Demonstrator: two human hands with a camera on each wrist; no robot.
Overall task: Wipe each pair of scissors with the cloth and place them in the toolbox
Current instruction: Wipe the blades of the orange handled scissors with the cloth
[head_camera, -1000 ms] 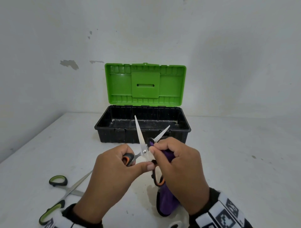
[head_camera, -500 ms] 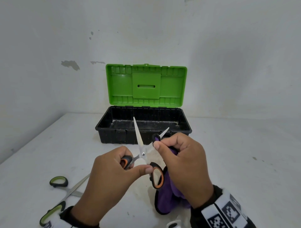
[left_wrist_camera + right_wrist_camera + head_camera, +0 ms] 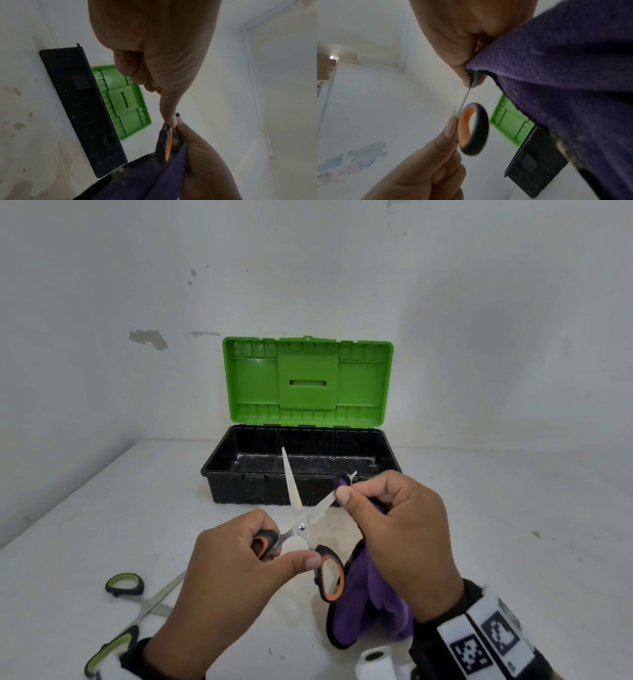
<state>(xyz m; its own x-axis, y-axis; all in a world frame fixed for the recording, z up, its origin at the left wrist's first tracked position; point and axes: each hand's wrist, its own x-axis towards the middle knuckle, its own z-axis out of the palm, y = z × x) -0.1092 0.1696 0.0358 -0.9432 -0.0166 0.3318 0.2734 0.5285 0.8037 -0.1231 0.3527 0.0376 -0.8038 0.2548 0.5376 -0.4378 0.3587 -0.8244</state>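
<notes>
The left hand (image 3: 226, 580) grips the orange-and-black scissors (image 3: 301, 529) by one handle, fingers curled round the left loop and the thumb pressed along the pivot side. The scissors are held up above the table with the blades spread wide: one blade points up and away in front of the toolbox, the other angles off to the right. The right hand (image 3: 400, 542) pinches the purple cloth (image 3: 383, 607) round that right blade near its tip, thumb and forefinger pressed together on the fabric, with only the very point of the blade poking out past the fold. The rest of the cloth hangs down from the right palm; whether its dark-edged lower end touches the table cannot be told. The free orange-lined handle loop hangs between the two hands, just beside the hanging cloth.

Behind the hands stands the toolbox (image 3: 239, 474), its black tray open and its green lid (image 3: 308, 378) propped upright against the white wall. The upright blade crosses the view of the tray's front wall. On the white table (image 3: 513, 525) to the left, partly hidden by the left forearm, lie green-and-black scissors (image 3: 125, 585), also spread open. A small white cylindrical object (image 3: 375, 660) shows at the bottom edge near the right wrist; its kind is unclear.
</notes>
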